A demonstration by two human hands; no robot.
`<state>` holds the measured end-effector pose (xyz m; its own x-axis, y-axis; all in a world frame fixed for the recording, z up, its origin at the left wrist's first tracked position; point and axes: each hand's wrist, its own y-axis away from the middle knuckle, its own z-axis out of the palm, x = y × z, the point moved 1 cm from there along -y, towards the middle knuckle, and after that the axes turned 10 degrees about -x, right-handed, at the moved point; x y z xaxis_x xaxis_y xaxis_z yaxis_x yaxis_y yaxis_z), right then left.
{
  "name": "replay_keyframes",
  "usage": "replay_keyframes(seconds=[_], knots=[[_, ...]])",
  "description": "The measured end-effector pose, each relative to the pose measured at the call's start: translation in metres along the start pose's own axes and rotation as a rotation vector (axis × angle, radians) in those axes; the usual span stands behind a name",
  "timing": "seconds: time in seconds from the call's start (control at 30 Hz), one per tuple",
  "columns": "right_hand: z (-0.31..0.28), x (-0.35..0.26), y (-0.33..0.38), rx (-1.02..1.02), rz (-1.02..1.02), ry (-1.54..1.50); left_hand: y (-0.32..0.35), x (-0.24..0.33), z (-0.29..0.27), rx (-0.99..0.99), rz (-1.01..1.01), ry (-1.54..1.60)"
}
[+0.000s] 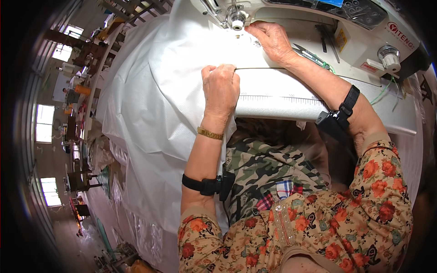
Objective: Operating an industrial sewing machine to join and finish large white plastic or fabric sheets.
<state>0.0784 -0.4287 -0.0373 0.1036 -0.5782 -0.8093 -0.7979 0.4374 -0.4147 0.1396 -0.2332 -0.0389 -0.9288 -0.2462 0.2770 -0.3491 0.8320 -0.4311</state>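
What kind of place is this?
Probably a sewing workshop: there's a sewing machine with ruler marks along its front edge, and lots of white material spread beside it.

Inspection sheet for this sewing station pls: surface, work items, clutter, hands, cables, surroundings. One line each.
Surface: pale machine bed with a ruler scale near its front edge.
Work items: white sheet, creased, draped off the left side; sewing machine lit at the needle area.
Clutter: snips and dark slim tools beneath the machine arm.
Hands: left hand has curled fingers on the sheet; right hand beside the needle area, grip unclear.
Cables: no power cable made out; green thread trails at right.
Surroundings: windows at left.
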Motion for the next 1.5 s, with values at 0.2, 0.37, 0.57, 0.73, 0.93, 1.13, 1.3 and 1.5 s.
replay_keyframes(seconds=[0.2,0.37,0.57,0.73,0.93,1.13,1.3,1.5], knots=[[-0.002,0.0,0.002,-0.015,-0.02,0.013,0.004,0.001,-0.001,-0.003,-0.01,0.004],[-0.003,0.002,0.002,-0.05,-0.036,0.044,-0.014,-0.009,0.002,-0.047,-0.042,-0.039],[-0.001,-0.003,0.005,-0.045,-0.084,0.074,-0.04,-0.03,0.013,-0.057,-0.075,-0.065],[-0.003,-0.012,0.016,-0.073,-0.102,0.271,-0.06,-0.051,0.026,-0.019,-0.05,-0.065],[-0.017,-0.02,0.042,-0.046,-0.409,0.823,-0.056,-0.08,0.029,0.185,-0.062,-0.028],[-0.056,-0.019,0.083,-0.035,-0.255,0.993,-0.032,-0.088,0.017,0.253,-0.1,-0.01],[-0.071,-0.017,0.1,0.022,-0.158,1.075,-0.011,-0.084,0.011,0.236,-0.071,0.041],[-0.091,-0.017,0.125,-0.048,-0.047,1.226,-0.005,-0.08,0.014,0.199,-0.08,0.086]])
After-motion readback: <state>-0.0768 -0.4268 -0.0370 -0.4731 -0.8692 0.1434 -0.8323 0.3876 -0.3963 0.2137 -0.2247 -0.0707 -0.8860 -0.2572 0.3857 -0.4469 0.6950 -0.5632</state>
